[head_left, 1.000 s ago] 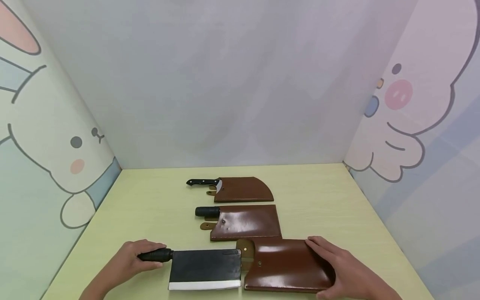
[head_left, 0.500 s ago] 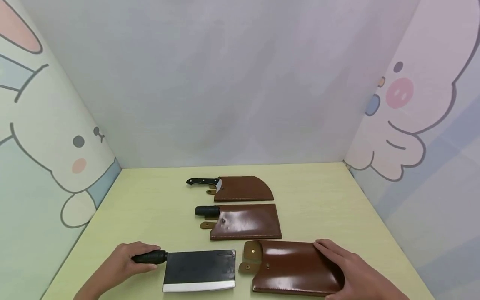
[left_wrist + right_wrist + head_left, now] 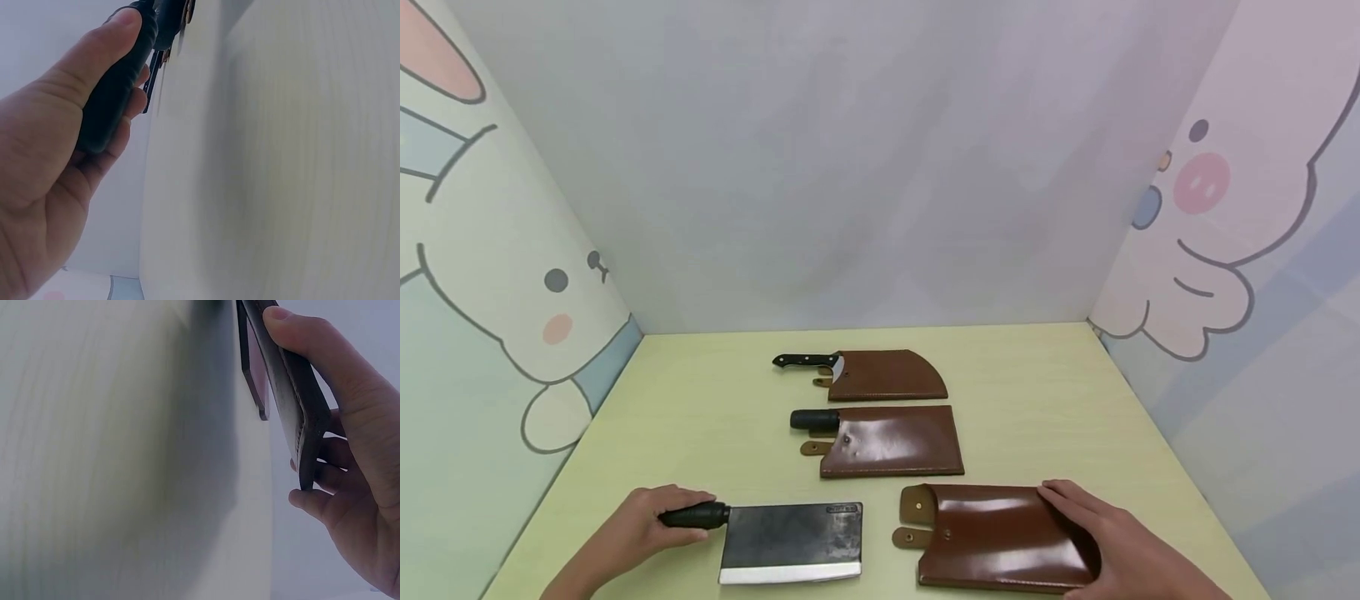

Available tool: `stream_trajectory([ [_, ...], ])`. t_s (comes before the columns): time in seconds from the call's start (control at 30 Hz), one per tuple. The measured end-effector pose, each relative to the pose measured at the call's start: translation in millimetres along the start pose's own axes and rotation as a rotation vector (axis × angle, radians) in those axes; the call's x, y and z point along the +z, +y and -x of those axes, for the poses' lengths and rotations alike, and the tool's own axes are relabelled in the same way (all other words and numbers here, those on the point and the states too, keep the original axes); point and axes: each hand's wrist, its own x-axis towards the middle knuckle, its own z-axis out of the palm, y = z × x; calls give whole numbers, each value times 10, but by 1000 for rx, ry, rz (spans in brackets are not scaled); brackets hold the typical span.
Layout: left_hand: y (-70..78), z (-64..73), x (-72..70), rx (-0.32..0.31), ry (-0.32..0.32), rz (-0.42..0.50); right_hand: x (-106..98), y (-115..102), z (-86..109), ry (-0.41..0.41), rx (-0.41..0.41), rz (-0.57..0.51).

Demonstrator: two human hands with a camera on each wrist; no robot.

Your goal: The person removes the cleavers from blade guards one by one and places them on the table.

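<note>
My left hand point(image 3: 643, 529) grips the black handle of a cleaver point(image 3: 793, 535), whose broad dark blade has a bright edge facing me. In the left wrist view, the thumb lies along the handle point(image 3: 115, 94) and fingers wrap behind it. A glossy brown leather knife sheath point(image 3: 1007, 533) is held at its right end by my right hand point(image 3: 1123, 546). The right wrist view has the sheath edge-on, thumb on one face and fingers on the other. At the sheath's left end, two tan tabs point toward the cleaver, with a gap between them and the blade.
Behind, a second cleaver lies in a brown sheath point(image 3: 898, 442), its black handle point(image 3: 814, 420) to the left. Farther back is a curved sheath point(image 3: 887, 375) with a riveted knife handle point(image 3: 805, 361). The pale yellow table point(image 3: 700, 400) ends at a grey wall point(image 3: 865, 167).
The cleaver has moved left with my left hand, and the sheath right with my right hand. The blade and sheath, close together a second ago, now stand well apart.
</note>
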Motion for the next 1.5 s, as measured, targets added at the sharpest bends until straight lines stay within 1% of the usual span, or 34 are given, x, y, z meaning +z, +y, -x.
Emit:
stream_trajectory([
  [0.1, -7, 1, 2, 0, -12, 10, -2, 16, 11, -16, 9, -12],
  [0.23, -17, 5, 8, -24, -25, 13, -10, 27, 16, -50, 23, -16],
  [0.37, -27, 9, 22, -49, -27, -14, -20, 38, 11, -114, 35, -6],
  [0.43, -35, 11, 34, -54, -23, -44, -18, 50, 6, -138, 38, 4],
  [0.57, -61, 12, 55, -63, -17, -94, -2, 67, 2, -178, 77, -5],
  [0.7, -87, 12, 68, -64, -26, -95, 24, 74, -7, -187, 116, -21],
  [0.87, -90, -10, 86, -124, -84, -86, 64, 97, -11, -188, 126, -27],
  [0.93, -91, -12, 96, -147, -99, -98, 80, 106, -9, -194, 133, -34],
  [1.17, -103, 0, 131, -181, -119, -127, 121, 124, -17, -220, 145, -75],
  [1.37, -121, 24, 157, -214, -138, -159, 124, 116, -28, -241, 158, -71],
  [1.5, -130, 9, 154, -237, -157, -190, 109, 111, -45, -260, 164, -69],
])
